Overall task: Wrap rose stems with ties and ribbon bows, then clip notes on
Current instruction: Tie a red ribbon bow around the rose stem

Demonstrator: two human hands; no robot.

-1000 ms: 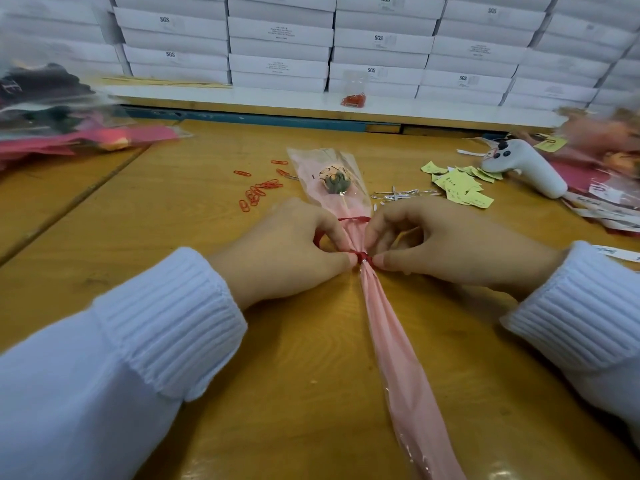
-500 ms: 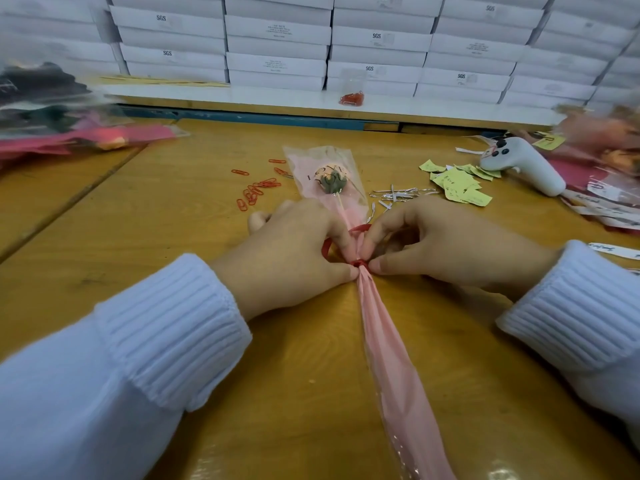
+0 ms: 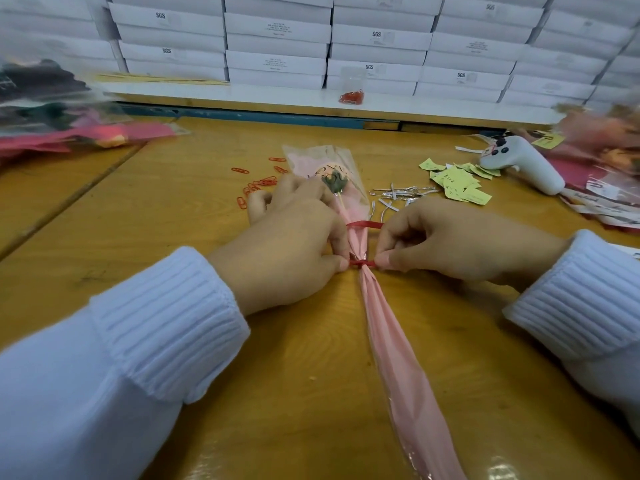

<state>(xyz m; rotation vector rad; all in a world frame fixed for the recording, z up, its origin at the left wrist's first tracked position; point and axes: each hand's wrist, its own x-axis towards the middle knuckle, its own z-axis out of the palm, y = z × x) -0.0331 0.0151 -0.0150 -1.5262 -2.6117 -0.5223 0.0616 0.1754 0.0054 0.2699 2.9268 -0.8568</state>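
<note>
A single rose in a pink and clear sleeve (image 3: 391, 327) lies lengthwise on the wooden table (image 3: 173, 216), bloom end away from me. A thin red ribbon (image 3: 362, 263) is wound round the gathered sleeve. My left hand (image 3: 294, 244) pinches the ribbon on the left of the stem. My right hand (image 3: 450, 240) pinches it on the right, and a red ribbon loop (image 3: 365, 224) runs from the sleeve to that hand. Yellow notes (image 3: 457, 183), silver twist ties (image 3: 398, 195) and red paper clips (image 3: 258, 185) lie beyond my hands.
A white handheld controller (image 3: 523, 164) lies at the far right beside a pile of wrapped flowers (image 3: 602, 161). More wrapped flowers (image 3: 69, 133) lie at the far left. Stacked white boxes (image 3: 346, 39) fill the shelf behind, with a small bag of red clips (image 3: 352, 95).
My two hands have drawn apart sideways, and the ribbon now stretches taut between them across the sleeve. A ribbon loop shows at my right hand.
</note>
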